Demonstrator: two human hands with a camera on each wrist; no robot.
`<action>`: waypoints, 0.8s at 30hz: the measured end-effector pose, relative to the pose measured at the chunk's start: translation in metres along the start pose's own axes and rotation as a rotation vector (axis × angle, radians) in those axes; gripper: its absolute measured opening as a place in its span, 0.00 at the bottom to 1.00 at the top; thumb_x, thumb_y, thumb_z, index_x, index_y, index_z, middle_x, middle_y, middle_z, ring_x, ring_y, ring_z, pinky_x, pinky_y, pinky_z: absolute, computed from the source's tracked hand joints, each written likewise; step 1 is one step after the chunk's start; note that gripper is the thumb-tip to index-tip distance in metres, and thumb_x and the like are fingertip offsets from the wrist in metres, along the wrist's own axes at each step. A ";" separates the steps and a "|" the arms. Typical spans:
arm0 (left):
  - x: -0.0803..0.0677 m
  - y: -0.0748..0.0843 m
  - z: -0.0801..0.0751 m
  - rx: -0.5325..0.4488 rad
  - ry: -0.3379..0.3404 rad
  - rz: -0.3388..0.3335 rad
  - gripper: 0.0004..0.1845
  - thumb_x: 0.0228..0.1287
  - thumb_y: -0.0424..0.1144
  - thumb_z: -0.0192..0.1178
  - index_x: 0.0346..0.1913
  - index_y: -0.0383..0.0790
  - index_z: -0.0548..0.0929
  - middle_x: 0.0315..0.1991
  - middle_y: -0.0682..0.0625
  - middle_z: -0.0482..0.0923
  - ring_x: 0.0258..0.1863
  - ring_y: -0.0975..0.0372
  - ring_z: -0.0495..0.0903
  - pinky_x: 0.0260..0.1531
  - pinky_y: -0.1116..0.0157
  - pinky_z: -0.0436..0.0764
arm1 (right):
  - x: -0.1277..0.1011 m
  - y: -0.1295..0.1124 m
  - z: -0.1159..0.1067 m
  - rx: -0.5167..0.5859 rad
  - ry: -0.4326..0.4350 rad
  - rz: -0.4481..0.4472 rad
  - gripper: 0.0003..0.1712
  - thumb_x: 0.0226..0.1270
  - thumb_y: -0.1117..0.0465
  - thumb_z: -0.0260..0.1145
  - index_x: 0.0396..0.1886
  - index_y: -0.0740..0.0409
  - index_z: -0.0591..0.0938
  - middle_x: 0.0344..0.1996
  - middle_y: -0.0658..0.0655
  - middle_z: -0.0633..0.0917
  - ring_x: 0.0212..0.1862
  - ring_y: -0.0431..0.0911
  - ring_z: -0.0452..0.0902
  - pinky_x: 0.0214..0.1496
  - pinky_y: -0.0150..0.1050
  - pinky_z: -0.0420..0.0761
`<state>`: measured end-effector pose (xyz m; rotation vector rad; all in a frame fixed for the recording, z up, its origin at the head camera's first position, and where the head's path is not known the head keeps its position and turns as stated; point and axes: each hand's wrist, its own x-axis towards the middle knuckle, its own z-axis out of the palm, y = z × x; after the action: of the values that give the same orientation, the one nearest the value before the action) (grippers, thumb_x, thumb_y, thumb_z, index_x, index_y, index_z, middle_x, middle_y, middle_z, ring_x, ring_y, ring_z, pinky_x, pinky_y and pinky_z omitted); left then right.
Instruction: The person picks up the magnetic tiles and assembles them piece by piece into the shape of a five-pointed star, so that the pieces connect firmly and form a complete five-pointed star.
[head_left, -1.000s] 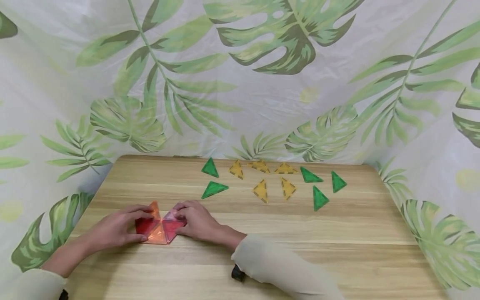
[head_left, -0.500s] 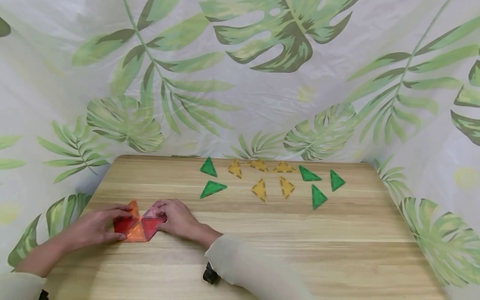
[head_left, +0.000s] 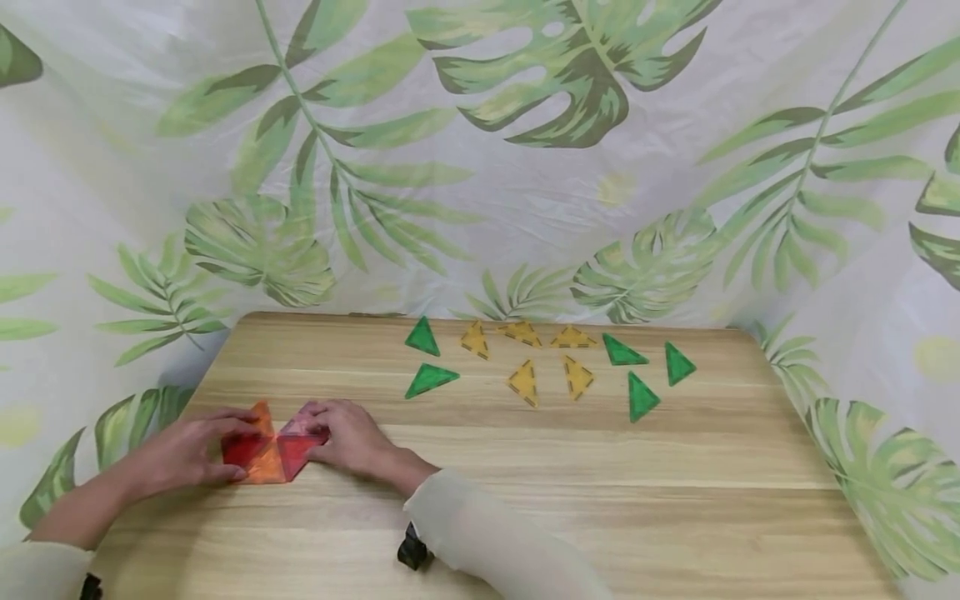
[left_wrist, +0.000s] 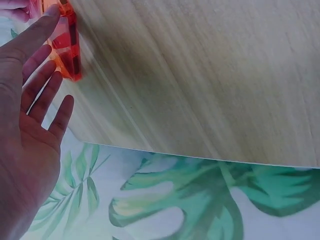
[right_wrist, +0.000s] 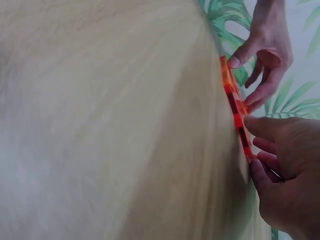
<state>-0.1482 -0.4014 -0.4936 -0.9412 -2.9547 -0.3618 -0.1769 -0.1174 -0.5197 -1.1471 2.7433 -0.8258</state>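
Red and orange shape: flat triangle tiles joined edge to edge, lying on the table at the lower left of the head view, between the two hands.
Left hand: it rests on the left side of the shape. The fingers are nearly straight and a little spread, and the tips touch the tile edge. In the left wrist view the fingers lie long and flat beside a red tile.
Right hand: it rests on the right side of the shape. The fingers bend a little and press on the tile edge. I cannot tell if they grip it.
Table: light wood, filling the lower half of the head view.
Green triangles: five loose tiles lying flat near the far edge, upper middle of the table, well apart from the hands.
Yellow triangles: five loose tiles lying flat between the green ones.
Cloth: white with big green leaves, hanging behind and beside the table.
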 end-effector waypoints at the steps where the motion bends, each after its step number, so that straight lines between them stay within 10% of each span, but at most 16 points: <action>1: 0.001 0.001 0.000 -0.002 0.005 0.001 0.31 0.42 0.53 0.87 0.51 0.44 0.91 0.57 0.39 0.85 0.51 0.45 0.86 0.44 0.54 0.89 | -0.001 0.002 -0.002 0.016 0.000 0.005 0.22 0.67 0.50 0.78 0.59 0.51 0.90 0.68 0.47 0.83 0.70 0.36 0.75 0.72 0.23 0.66; 12: 0.029 0.025 -0.002 -0.062 0.120 -0.022 0.29 0.50 0.49 0.85 0.54 0.39 0.90 0.56 0.42 0.86 0.50 0.46 0.87 0.43 0.50 0.88 | -0.027 0.028 -0.053 0.239 -0.028 0.011 0.22 0.73 0.52 0.74 0.62 0.56 0.88 0.68 0.50 0.83 0.70 0.38 0.76 0.67 0.24 0.74; 24: 0.086 0.066 0.008 -0.222 0.147 -0.019 0.25 0.61 0.41 0.79 0.59 0.36 0.87 0.60 0.41 0.83 0.55 0.47 0.85 0.50 0.46 0.86 | -0.087 0.090 -0.113 0.241 -0.008 -0.057 0.22 0.70 0.58 0.76 0.60 0.63 0.86 0.63 0.58 0.85 0.62 0.49 0.83 0.63 0.39 0.84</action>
<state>-0.1801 -0.2988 -0.4796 -0.8621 -2.8333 -0.7394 -0.2002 0.0453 -0.4804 -1.1794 2.5269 -1.1195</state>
